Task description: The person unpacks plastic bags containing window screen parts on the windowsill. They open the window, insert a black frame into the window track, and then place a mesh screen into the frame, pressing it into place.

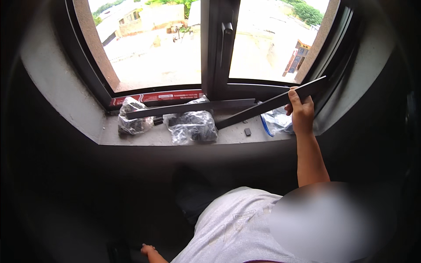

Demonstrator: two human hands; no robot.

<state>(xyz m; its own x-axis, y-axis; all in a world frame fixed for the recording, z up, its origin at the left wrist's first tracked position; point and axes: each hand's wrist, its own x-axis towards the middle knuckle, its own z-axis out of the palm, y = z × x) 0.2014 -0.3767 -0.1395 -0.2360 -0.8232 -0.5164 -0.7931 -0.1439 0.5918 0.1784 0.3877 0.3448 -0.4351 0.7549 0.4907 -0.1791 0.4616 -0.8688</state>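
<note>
Far left on the grey window sill point(144, 139) there's a crumpled clear plastic bag point(133, 117) with dark stuff inside, sitting right under the red strip point(158, 97) that runs along the bottom of the left window frame. A long dark flat bar point(188, 108) lies across the top of that bag and reaches over toward the middle. Under its right half is a second, bigger plastic bag point(193, 127), also full of dark bits.

Down at the bottom edge, the left hand point(148, 250) is low in the dark area near the floor. Can't tell what its grip is doing, too murky down there.

Middle of the window is the dark centre post with a handle point(226, 41). A small black block point(247, 131) sits alone on the sill just right of the big bag.

Then the main thing: a second dark strip point(263, 107), tilted, low end on the sill near the big bag, high end up by the right side of the frame. The right hand point(301, 111) has its grip wrapped around the upper part. Just behind that hand there's another clear bag with a blue edge point(275, 122).
</note>
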